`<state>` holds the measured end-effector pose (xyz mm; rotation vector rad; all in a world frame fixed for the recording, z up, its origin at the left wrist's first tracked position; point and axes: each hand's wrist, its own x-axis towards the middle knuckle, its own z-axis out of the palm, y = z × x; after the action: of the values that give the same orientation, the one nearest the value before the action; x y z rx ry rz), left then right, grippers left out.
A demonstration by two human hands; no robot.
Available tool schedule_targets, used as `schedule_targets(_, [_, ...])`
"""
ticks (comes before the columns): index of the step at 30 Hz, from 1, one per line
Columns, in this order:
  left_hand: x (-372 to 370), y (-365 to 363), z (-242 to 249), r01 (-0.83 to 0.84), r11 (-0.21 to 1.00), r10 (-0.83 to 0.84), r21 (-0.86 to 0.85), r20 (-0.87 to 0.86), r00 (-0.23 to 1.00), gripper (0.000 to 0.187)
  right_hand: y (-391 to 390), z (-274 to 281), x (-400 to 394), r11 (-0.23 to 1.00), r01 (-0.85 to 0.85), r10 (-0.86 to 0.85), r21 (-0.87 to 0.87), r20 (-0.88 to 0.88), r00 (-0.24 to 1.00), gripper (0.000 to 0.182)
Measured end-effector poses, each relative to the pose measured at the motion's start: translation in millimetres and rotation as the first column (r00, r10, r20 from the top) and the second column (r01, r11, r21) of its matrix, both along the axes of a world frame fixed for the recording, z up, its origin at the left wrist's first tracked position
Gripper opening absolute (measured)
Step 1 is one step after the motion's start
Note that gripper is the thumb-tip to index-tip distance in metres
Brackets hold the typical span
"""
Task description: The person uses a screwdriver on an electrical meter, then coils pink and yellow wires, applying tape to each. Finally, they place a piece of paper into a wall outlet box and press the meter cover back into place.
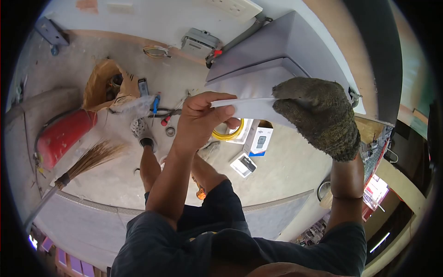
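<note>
A thin white strip [254,104], perhaps folded paper or flat plastic, stretches between my two hands at chest height. My bare left hand [203,115] pinches its left end between thumb and fingers. On the other end, my right hand [318,115], in a dark, worn knitted glove, is closed with the strip's edge going in between thumb and fingers. Behind and below the strip, a coil of yellow cable [228,135] and a white and blue printed box [260,139] lie on the floor.
A grey cabinet [258,60] stands ahead against the wall. On the floor are a meter box [200,42], a blue screwdriver [156,104], a brown paper bag [98,87] and a small white box [243,165]. A red cylinder [67,138] and a straw broom [87,161] are at left.
</note>
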<state>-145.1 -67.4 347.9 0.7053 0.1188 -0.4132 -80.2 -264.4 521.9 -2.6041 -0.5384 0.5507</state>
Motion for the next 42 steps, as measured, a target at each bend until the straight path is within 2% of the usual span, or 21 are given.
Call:
schedule_targets(1, [-1, 6, -1, 0.012, 1.0, -0.012, 0.015, 0.018, 1.0, 0.026, 2, 2, -1, 1.0, 0.002, -0.002, -0.001, -0.001, 1.0, 0.026])
schedule_targets(3, [-6, 16, -6, -0.046, 0.999, 0.046, 0.01, 0.025, 0.999, 0.025, 6, 6, -4, 0.92, 0.38, -0.345, 0.099, -0.261, 0.902, 0.044])
schedule_targets(5, [-9, 26, -5, -0.106, 0.994, 0.106, 0.003, 0.035, 0.994, 0.024, 4, 1, -6, 0.96, 0.277, -0.28, -0.039, -0.155, 0.947, 0.055])
schedule_targets(7, [-14, 35, 1, -0.056, 0.997, 0.055, 0.046, 0.011, 0.998, 0.025, 11, -5, -12, 0.881, 0.467, -0.373, 0.076, -0.497, 0.784, 0.05])
schedule_targets(9, [-18, 44, 10, -0.002, 1.0, 0.002, 0.025, -0.03, 1.0, 0.027, 19, -7, -22, 0.692, 0.719, -0.421, 0.068, -0.772, 0.477, 0.037])
schedule_targets(15, [-28, 80, 7, 0.194, 0.98, -0.193, -0.052, 0.029, 0.981, 0.03, 28, -19, -42, 0.635, 0.752, -0.269, 0.175, -0.863, 0.427, 0.028])
schedule_targets(18, [-24, 94, -3, 0.253, 0.948, -0.23, -0.191, 0.136, 0.964, 0.031, 38, -24, -49, 0.614, 0.735, -0.238, 0.288, -0.82, 0.52, 0.025])
schedule_targets(20, [-20, 100, -4, 0.266, 0.887, -0.278, -0.377, 0.025, 0.96, 0.029, 42, -27, -48, 0.537, 0.73, -0.179, 0.422, -0.789, 0.588, 0.024])
schedule_targets(24, [-3, 102, -2, 0.249, 0.813, -0.335, -0.526, -0.074, 0.939, 0.029, 44, -24, -40, 0.588, 0.677, -0.173, 0.444, -0.748, 0.641, 0.024])
schedule_targets(26, [8, 93, -2, 0.207, 0.811, -0.347, -0.547, -0.166, 0.923, 0.029, 51, -15, -32, 0.741, 0.629, -0.381, 0.238, -0.622, 0.684, 0.027])
schedule_targets(27, [15, 83, -1, 0.206, 0.808, -0.346, -0.552, -0.161, 0.924, 0.029, 45, -14, -28, 0.751, 0.619, -0.376, 0.23, -0.62, 0.688, 0.032])
schedule_targets(29, [33, 53, 2, 0.265, 0.96, -0.279, -0.089, -0.249, 0.927, 0.029, 34, -7, -17, 0.876, 0.44, -0.329, 0.197, -0.424, 0.844, 0.037])
schedule_targets(30, [44, 37, -2, 0.218, 0.971, -0.234, -0.1, -0.2, 0.951, 0.03, 27, -2, -4, 0.847, 0.49, -0.338, 0.208, -0.501, 0.797, 0.039])
schedule_targets(31, [58, 21, -7, 0.172, 0.978, -0.188, -0.114, -0.145, 0.972, 0.031, 15, -4, 2, 0.832, 0.465, -0.321, 0.303, -0.42, 0.849, 0.04])
schedule_targets(35, [112, -33, -6, 0.144, 0.971, -0.155, -0.19, -0.048, 0.987, 0.033, 30, 16, 36, 0.761, 0.647, -0.647, -0.055, 0.004, 0.762, 0.037])
schedule_targets(37, [128, -54, -10, 0.112, 0.985, -0.111, -0.134, 0.011, 0.994, 0.038, 6, 14, 51, 0.818, 0.563, -0.558, -0.115, 0.078, 0.826, 0.035])
schedule_targets(38, [133, -60, -13, 0.13, 0.989, -0.13, 0.066, 0.003, 0.991, 0.043, -1, 14, 59, 0.864, 0.475, -0.409, -0.167, 0.317, 0.856, 0.035])
schedule_targets(39, [135, -66, -16, 0.134, 0.989, -0.135, 0.066, 0.012, 0.991, 0.043, -9, 13, 66, 0.886, 0.396, -0.224, -0.242, 0.523, 0.822, 0.035])
schedule_targets(40, [136, -76, -26, 0.1, 0.971, -0.095, 0.218, -0.031, 0.995, 0.044, -17, 12, 74, 0.919, 0.316, -0.095, -0.235, 0.646, 0.757, 0.039])
schedule_targets(41, [137, -82, -29, 0.074, 0.927, -0.054, 0.368, -0.064, 0.996, 0.046, -12, 13, 79, 0.916, 0.329, -0.106, -0.23, 0.652, 0.751, 0.039])
schedule_targets(42, [139, -88, -31, 0.083, 0.924, -0.067, 0.373, -0.056, 0.996, 0.046, -5, 10, 86, 0.931, 0.279, -0.067, -0.235, 0.643, 0.763, 0.023])
